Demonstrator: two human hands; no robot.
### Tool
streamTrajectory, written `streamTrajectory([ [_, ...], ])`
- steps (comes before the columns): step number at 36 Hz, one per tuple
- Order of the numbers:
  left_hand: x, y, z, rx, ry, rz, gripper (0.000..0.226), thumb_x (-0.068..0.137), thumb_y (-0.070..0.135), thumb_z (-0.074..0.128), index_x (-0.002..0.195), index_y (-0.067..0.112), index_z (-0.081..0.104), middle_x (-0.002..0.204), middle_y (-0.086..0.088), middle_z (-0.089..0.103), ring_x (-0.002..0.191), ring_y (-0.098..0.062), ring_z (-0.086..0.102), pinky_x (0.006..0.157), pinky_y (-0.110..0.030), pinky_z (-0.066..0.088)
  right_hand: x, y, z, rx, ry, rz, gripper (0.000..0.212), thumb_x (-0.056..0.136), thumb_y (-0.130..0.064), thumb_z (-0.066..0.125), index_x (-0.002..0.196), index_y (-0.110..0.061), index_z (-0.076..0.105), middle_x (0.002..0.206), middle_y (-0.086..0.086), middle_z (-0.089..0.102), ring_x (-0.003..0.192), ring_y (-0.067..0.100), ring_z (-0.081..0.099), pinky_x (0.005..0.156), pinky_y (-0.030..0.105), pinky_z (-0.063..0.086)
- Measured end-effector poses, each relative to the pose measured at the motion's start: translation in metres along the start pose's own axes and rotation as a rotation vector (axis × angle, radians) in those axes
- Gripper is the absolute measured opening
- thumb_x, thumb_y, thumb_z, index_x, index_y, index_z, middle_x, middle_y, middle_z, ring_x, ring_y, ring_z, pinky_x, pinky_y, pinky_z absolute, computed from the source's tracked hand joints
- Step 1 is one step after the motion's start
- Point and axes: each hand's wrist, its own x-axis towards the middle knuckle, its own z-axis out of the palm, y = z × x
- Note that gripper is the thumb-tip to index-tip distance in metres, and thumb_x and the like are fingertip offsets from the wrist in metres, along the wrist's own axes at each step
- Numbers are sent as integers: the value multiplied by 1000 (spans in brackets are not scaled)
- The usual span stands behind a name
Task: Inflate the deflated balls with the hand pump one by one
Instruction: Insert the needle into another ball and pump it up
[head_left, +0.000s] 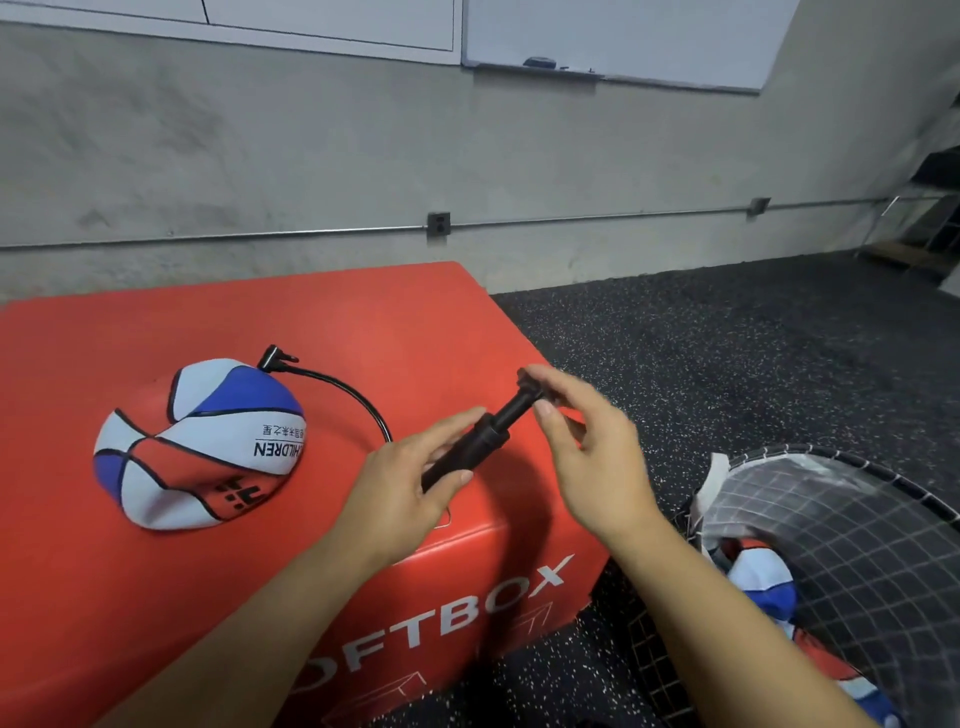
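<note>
Head view: left hand (415, 483) grips slim black plastic pump (480, 441); right hand (587, 441) pinches its handle; rigid, light; floppy tricolour ball (197, 447) leftward

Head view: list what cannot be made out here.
- Hose tip: the deflated ball hides whether it sits in the valve.
- Pump: its lower barrel is behind the left hand; the right hand covers its handle.
- Balls in the mesh basket: cut off by the edge.

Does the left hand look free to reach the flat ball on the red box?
Probably not yet: the left hand holds the pump. Nothing lies between it and the ball.
</note>
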Motion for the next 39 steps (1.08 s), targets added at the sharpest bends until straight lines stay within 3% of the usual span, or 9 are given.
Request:
streamTrajectory([
  [3,0,1,1,26,-29,1,75,96,11,74,147,59,47,129,19,71,119,-3,68,107,-37,55,10,-3,-22,14,93,10,35,104,-7,59,133,-26,67,127,-11,71,119,4,66,104,22,49],
  [7,1,0,5,59,-62,2,74,97,15,73,146,63,45,129,21,70,104,-21,76,101,-37,58,20,-7,-56,-5,216,9,34,105,-4,57,133,-19,68,120,-20,69,110,-10,64,97,12,47],
  [9,1,1,6,60,-62,-4,73,97,16,73,145,63,45,128,22,70,100,-23,77,99,-36,59,22,-6,-67,-6,247,15,34,105,-7,58,132,-26,68,120,-17,72,111,-1,68,100,23,51],
  [11,0,1,6,69,-57,-4,73,97,17,73,145,64,45,128,22,70,99,-23,77,98,-35,59,22,-6,-70,-16,239,21,33,105,-10,58,132,-27,68,123,-15,72,115,5,68,102,28,52],
  [17,-4,2,0,16,-26,-6,72,96,12,73,146,58,49,129,21,70,116,2,68,102,-28,57,21,-22,-55,-35,271,-24,32,106,-11,58,135,-20,69,124,-15,71,115,-1,67,98,16,50],
  [23,-6,1,-2,-31,-7,-21,72,95,8,72,144,56,52,124,27,71,106,-9,75,99,-27,57,19,-27,-32,-26,227,-39,31,105,-7,58,134,-11,69,125,-5,71,112,-5,66,93,9,48],
  [28,-7,2,-6,-90,28,-27,71,93,1,72,145,48,55,126,22,71,119,9,63,107,-15,47,14,-22,-7,-5,155,-67,31,105,-6,59,131,-19,70,128,-7,71,121,5,66,101,18,49],
  [31,-7,0,-7,-121,49,-34,72,93,0,72,144,48,55,127,18,72,121,8,63,108,-15,46,10,-22,9,10,108,-98,33,105,-5,59,130,-23,69,128,-8,71,124,8,65,102,20,49],
  [39,-7,-6,-11,-156,65,-45,71,94,2,72,145,47,52,129,10,71,119,3,66,107,-17,48,-4,-12,39,2,-18,-109,31,104,-4,59,131,-15,70,129,-4,69,124,11,64,104,29,52],
])
